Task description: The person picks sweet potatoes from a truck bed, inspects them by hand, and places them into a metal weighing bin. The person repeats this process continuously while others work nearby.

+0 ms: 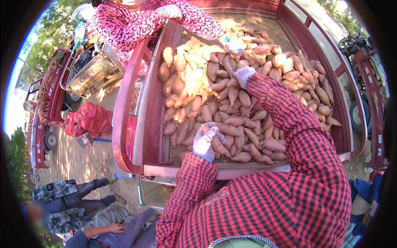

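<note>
A large heap of sweet potatoes (235,121) lies in the red metal cargo bed (152,124) in front of me. My left hand (206,141), in a pale knitted glove, is curled around a sweet potato near the bed's front edge; one end shows between thumb and fingers. Farther in, my right hand (244,76), also gloved, rests on the heap with its fingertips against a sweet potato (242,64). The back of the glove hides whether those fingers are closed around it.
Across the left side wall leans a person in a pink leopard-print top (130,28), one gloved hand (232,46) on the heap. Red mesh sacks (90,119) and a small box (84,140) stand on the ground at left. Several people sit or stand at lower left; loaded vehicles (55,90) are parked around.
</note>
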Motion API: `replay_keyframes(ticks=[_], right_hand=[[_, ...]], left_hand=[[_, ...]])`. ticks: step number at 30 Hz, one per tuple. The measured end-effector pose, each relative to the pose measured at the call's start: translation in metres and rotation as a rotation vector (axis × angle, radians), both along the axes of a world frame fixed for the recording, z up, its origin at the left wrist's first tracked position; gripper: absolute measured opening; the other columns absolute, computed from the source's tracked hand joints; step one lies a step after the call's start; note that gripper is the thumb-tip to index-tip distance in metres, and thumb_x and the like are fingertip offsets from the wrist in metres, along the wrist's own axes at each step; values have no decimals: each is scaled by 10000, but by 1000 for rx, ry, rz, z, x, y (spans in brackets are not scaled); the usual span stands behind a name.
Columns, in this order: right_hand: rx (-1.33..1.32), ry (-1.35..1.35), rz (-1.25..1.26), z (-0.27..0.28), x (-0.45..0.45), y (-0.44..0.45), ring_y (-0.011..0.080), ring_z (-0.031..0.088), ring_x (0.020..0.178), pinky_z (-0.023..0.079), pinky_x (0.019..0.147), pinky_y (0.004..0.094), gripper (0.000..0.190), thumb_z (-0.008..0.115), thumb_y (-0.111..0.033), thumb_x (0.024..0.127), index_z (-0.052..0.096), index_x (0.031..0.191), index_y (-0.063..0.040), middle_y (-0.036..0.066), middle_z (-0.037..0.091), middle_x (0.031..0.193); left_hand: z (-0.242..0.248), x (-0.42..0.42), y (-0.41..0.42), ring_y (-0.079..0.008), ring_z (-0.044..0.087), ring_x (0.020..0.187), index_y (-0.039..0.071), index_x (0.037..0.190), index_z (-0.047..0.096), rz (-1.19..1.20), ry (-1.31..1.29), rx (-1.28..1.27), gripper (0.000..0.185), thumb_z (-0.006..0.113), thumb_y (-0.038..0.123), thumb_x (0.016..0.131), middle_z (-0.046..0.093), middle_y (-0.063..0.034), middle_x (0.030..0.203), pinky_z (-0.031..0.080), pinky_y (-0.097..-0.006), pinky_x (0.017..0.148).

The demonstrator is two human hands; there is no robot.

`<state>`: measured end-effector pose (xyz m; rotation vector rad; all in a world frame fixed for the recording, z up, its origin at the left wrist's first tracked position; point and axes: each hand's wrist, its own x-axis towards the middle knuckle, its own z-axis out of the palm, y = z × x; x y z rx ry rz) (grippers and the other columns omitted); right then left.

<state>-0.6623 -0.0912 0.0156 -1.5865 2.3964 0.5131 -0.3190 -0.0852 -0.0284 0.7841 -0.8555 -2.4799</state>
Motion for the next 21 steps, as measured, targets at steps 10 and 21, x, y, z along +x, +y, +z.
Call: replay_keyframes(ticks=[10, 21], right_hand=[[-920, -1785, -657, 44, 30, 198, 203, 546, 1254, 419, 1093, 342, 641, 690, -313, 949, 457, 1439, 27, 122, 576, 1367], [-757, -1825, -568, 45, 141, 168, 190, 564, 1172, 403, 1070, 318, 510, 637, -398, 978, 607, 1271, 19, 93, 634, 1245]], left_hand=[[53, -21, 9, -258, 669, 873, 46, 1377, 469, -268, -133, 11, 515, 683, 180, 928, 647, -157, 1145, 564, -347, 710], [83, -65, 22, -221, 518, 1280, 2, 1460, 441, -537, 140, -279, 751, 768, 353, 881, 540, -98, 1383, 424, -347, 1079]])
